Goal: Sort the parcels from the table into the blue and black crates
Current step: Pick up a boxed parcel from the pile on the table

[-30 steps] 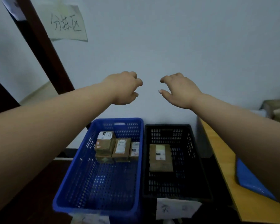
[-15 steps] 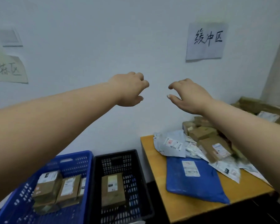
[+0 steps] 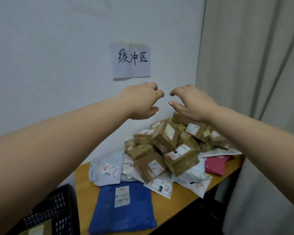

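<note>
My left hand [image 3: 143,100] and my right hand [image 3: 192,103] are stretched out in front of me at chest height, close together, fingers loosely curled, holding nothing. Below them a wooden table [image 3: 81,185] carries a heap of brown cardboard parcels [image 3: 170,143], with white mailer bags [image 3: 107,168] and a pink bag [image 3: 215,164] around it. A blue mailer bag [image 3: 124,207] lies flat at the table's front. A corner of the black crate [image 3: 58,207] shows at the bottom left with a brown box [image 3: 36,229] inside. The blue crate is out of view.
A paper sign with handwritten characters [image 3: 131,60] is taped to the white wall above the table. A grey curtain [image 3: 255,82] hangs along the right side, down past the table's right end.
The view has swung right from the two crates to the table. The parcel heap is now centred, the blue crate has left the view, and both empty hands have drawn closer together.
</note>
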### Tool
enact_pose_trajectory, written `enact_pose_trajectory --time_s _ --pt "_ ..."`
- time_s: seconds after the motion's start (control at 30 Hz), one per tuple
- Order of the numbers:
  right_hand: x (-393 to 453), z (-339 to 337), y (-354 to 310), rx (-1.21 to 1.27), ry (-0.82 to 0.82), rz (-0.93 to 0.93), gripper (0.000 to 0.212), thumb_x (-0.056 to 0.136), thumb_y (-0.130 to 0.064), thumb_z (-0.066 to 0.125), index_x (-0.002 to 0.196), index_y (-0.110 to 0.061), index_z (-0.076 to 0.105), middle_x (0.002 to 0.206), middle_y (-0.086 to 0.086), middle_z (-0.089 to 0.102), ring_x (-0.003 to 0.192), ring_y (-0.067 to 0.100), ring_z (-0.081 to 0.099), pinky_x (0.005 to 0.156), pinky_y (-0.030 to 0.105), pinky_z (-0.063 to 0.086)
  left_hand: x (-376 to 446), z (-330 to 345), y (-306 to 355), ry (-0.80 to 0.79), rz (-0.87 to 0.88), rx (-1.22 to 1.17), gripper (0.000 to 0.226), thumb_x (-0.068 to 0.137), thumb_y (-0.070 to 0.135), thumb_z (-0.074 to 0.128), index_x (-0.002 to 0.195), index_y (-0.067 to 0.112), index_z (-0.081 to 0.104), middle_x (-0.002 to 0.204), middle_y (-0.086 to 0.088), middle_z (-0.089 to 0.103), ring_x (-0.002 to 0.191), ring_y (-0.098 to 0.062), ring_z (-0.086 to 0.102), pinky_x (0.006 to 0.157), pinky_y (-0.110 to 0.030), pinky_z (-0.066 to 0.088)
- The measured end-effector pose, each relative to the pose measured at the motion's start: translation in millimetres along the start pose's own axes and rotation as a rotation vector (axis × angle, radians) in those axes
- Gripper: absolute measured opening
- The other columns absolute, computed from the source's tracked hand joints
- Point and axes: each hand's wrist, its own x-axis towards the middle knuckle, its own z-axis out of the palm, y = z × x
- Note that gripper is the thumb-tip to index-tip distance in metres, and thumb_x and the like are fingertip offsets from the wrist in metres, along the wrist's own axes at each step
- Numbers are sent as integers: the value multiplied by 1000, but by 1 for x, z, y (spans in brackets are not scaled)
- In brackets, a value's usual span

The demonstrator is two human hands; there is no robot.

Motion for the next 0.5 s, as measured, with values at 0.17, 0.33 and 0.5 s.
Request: enact_pose_trajectory --time_s 0.17,0.33,0.5 --pt "-19 34 55 4 -86 61 46 101 -41 42 137 -14 46 136 9 53 130 27 39 99 40 37 44 35 30 -82 73 31 51 98 42 44 145 23 34 143 -4 38 128 -25 41 86 -42 47" --pt "-13 73 96 46 -142 118 42 100 -40 44 131 -11 50 128 12 57 121 30 44 95 40 39 80 80 32 -140 95 -17 53 98 41 44 146 23 34 143 -5 39 127 -25 42 87 -41 47" --pt "16 135 121 90 -180 144 42 99 -40 45 129 -11 51 128 10 57 121 29 46 95 40 43 123 152 18 -137 68 -143 50 97 37 47 144 20 39 148 -7 33 137 -26 30 97 -43 45"
